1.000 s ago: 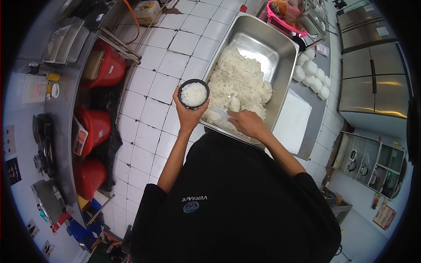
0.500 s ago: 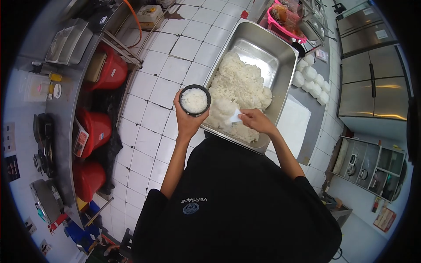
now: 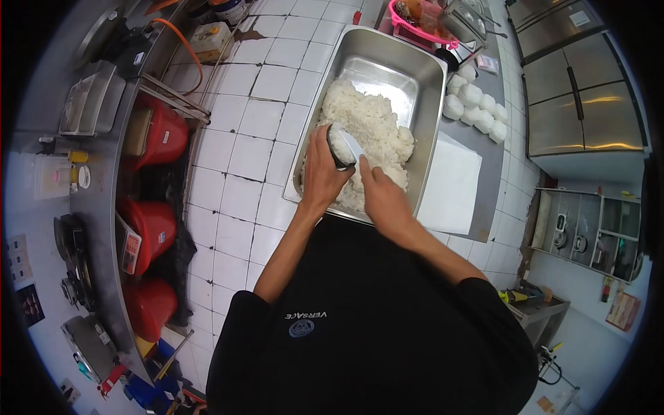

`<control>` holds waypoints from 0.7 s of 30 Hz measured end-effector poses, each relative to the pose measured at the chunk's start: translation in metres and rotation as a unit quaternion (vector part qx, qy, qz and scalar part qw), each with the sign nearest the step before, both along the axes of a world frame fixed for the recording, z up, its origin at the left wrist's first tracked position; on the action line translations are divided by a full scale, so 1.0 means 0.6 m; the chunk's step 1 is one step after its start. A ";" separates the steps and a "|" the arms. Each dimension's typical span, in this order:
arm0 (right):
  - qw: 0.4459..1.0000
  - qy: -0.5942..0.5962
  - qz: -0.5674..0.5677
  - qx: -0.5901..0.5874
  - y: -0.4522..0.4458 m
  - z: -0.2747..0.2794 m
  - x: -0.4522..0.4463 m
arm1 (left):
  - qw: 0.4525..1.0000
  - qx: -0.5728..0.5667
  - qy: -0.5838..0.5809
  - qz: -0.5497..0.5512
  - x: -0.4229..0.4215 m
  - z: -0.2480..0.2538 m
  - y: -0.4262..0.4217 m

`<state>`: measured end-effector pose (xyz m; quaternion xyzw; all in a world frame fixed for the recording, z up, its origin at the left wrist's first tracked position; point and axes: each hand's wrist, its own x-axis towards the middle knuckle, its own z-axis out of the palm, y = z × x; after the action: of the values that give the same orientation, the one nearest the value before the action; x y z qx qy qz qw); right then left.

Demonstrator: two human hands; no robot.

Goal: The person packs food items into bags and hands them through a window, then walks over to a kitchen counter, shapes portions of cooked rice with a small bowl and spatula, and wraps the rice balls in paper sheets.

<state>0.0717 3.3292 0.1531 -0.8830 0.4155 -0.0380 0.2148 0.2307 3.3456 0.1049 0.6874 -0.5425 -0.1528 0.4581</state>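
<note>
My left hand is wrapped round a small black bowl of white rice, tilted to the right over the near left part of a deep steel pan. A white paddle lies against the rice at the bowl's mouth, its handle gripped by my right hand. Loose rice is heaped in the pan under and beyond both hands. Bare metal shows at the pan's far end.
Right of the pan, white sheets and stacked white wrapped portions lie on a grey surface. A pink basket stands beyond the pan. Red tubs sit under the steel counter on the left.
My left hand has moved the bowl rightward over the pan and tipped it. My right hand has brought the paddle from the rice in the pan up to the bowl.
</note>
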 end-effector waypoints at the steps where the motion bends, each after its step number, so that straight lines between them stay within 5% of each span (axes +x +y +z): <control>1: 1.000 -0.001 -0.002 -0.003 -0.018 -0.004 -0.016 | 0.999 0.002 0.035 -0.016 0.008 0.000 -0.003; 3: 0.992 -0.123 -0.002 -0.009 -0.061 -0.009 -0.056 | 0.997 0.004 0.074 -0.028 0.013 -0.001 -0.004; 4: 0.967 -0.167 -0.123 0.145 -0.075 0.030 -0.060 | 0.986 0.003 0.163 -0.023 0.015 -0.002 0.000; 5: 0.968 -0.165 -0.118 0.147 -0.079 0.030 -0.066 | 0.968 0.001 0.249 -0.017 0.017 -0.002 0.003; 7: 0.844 -0.328 -0.256 0.339 -0.076 0.028 -0.075 | 0.968 -0.006 0.251 -0.010 0.016 -0.003 0.009; 8: 0.829 -0.358 -0.251 0.347 -0.058 0.010 -0.066 | 0.967 -0.013 0.252 -0.028 0.016 -0.003 0.007; 11: 0.852 -0.348 -0.190 0.341 -0.011 -0.031 -0.047 | 0.966 -0.007 0.250 -0.067 0.011 0.005 0.008; 15: 0.931 -0.342 -0.098 0.086 -0.001 -0.058 -0.028 | 0.982 0.006 0.156 -0.106 0.002 0.032 0.010; 20: 0.940 -0.274 -0.087 0.187 -0.062 -0.026 -0.056 | 0.982 0.046 0.134 -0.127 0.020 0.019 0.016; 21: 0.922 -0.219 -0.120 0.296 -0.093 -0.002 -0.076 | 0.983 0.061 0.123 -0.122 0.018 0.021 0.020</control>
<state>0.0263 3.2734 0.1522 -0.6923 0.4531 -0.1315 0.5460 0.2413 3.3575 0.1172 0.6187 -0.5516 -0.3238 0.4562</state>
